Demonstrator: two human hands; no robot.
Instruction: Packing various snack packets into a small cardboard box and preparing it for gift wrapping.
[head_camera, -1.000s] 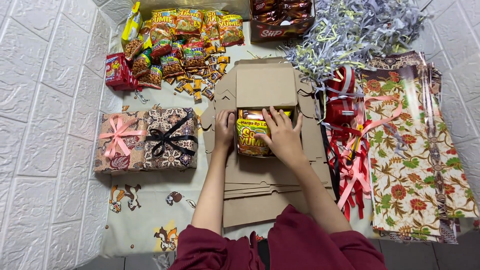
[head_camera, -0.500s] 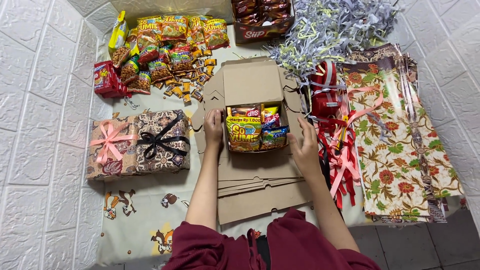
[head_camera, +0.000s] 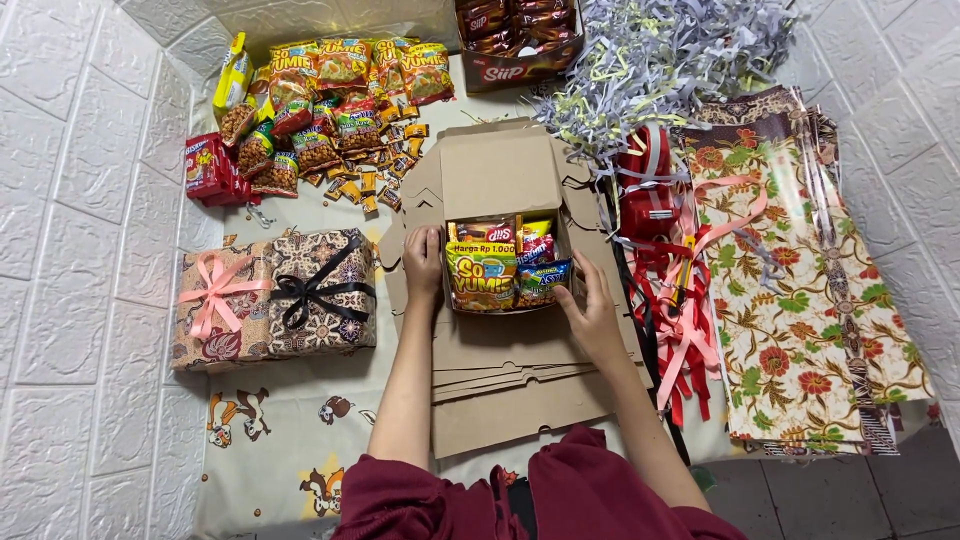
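Note:
An open cardboard box (head_camera: 500, 175) stands on a stack of flat cardboard sheets (head_camera: 520, 385), its lid tipped back. Inside lie snack packets, with a big yellow packet (head_camera: 482, 277) at the left and smaller colourful ones (head_camera: 542, 262) at the right. My left hand (head_camera: 423, 264) grips the box's left wall, fingers curled over the edge. My right hand (head_camera: 591, 312) holds the box's right front corner, fingers against the wall.
Two batik-wrapped gifts (head_camera: 275, 297) with pink and black ribbons lie at the left. A snack pile (head_camera: 320, 100) and a brown carton (head_camera: 510, 45) sit at the back. Shredded paper (head_camera: 660, 60), red and pink ribbons (head_camera: 680, 300) and floral wrapping paper (head_camera: 810, 290) lie at the right.
My right hand lifted off the yellow packet inside the box, swung out to the right, then came in to the box's right front corner. My left hand stayed on the left wall.

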